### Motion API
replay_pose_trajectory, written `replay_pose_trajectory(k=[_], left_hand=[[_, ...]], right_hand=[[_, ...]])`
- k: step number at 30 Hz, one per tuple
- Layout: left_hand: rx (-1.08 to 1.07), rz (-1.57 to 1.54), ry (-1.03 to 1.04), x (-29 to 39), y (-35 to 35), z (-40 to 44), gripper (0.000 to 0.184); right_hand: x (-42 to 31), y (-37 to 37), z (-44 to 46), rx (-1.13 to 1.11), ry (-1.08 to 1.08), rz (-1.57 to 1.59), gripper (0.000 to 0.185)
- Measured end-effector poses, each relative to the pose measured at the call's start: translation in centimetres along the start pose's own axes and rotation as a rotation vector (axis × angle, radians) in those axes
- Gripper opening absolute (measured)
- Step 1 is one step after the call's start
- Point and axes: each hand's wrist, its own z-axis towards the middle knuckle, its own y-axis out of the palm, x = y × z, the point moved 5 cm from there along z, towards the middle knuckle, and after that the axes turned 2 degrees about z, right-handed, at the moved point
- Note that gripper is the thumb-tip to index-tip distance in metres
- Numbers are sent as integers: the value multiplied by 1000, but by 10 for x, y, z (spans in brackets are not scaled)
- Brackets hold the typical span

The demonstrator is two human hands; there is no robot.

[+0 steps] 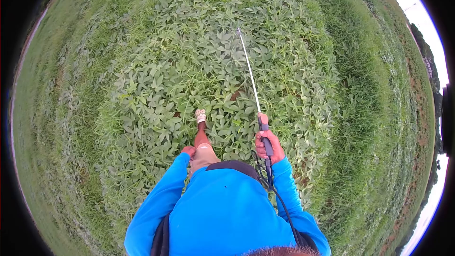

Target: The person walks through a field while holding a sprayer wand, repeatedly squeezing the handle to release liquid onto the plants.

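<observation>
My right hand (271, 145) is closed around the dark handle of a sprayer wand (250, 68). The wand's thin metal tube runs forward and slightly left from an orange-red collar, over the leaves. Faint mist shows around its tip. A black hose (283, 204) trails from the handle back along my right side. My left hand (188, 150) hangs by my left thigh, beside the tan shorts (203, 156). Its fingers look curled in, and I see nothing in them. Low broad-leaved plants (156, 85) spread below both hands.
One foot in a patterned shoe (201, 115) stands among the leaves; the other foot is out of sight. Tall grass (358, 85) grows in a strip on the right, with more grass (80, 114) to the left. Reddish soil (235, 95) shows through gaps. Dark straps cross my blue sleeves' shoulders.
</observation>
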Motion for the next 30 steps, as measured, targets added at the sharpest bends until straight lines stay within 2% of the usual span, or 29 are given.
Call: replay_pose_trajectory(k=[2,9,12,14,17,18,20,24,26,30], left_hand=[[26,-42,-23,16,0,-8,27],[40,31,-42,42,-1,4,21],[41,-8,-17,45,-5,13,23],[61,-163,-139,35,-12,24,18],[65,-199,-181,34,-29,35,17],[70,-212,-191,31,-36,44,17],[44,-245,-262,24,-48,62,18],[54,-343,-259,39,-81,79,17],[-49,-417,-189,42,-93,96,24],[-18,-487,-160,92,-136,103,23]], right_hand=[[-5,-8,-11,11,-39,17,22],[-44,-21,-16,301,-360,-126,22],[-59,-15,3,244,-347,-36,23],[-70,-14,20,198,-306,-17,23],[-81,7,55,-83,-135,161,25],[-84,11,69,-82,-119,155,25],[-86,33,96,-298,24,289,26],[-96,84,157,-404,204,316,31],[-102,118,187,-399,251,299,33],[-115,200,243,-461,376,243,33]])
